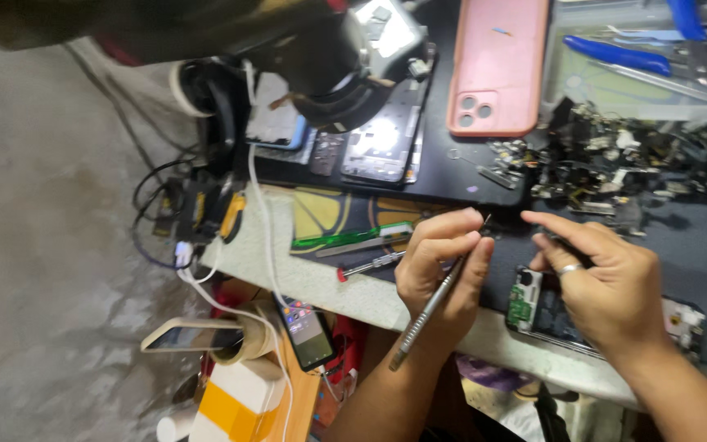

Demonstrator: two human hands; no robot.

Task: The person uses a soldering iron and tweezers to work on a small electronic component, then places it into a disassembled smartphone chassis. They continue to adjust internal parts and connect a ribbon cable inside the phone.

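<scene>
Gripping a metal spudger (431,307) in closed fingers, the left hand (443,266) sits beside the right hand (607,282), whose fingers curl onto an opened phone (533,307) at the table's near edge (419,315); parts clutter (615,160) crowds the far side

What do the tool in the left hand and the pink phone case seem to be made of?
Tool: probably metal, a slim grey shaft with a dull shine and a ridged handle. Pink phone case: likely soft plastic or silicone, a smooth matte surface with rounded edges.
</scene>
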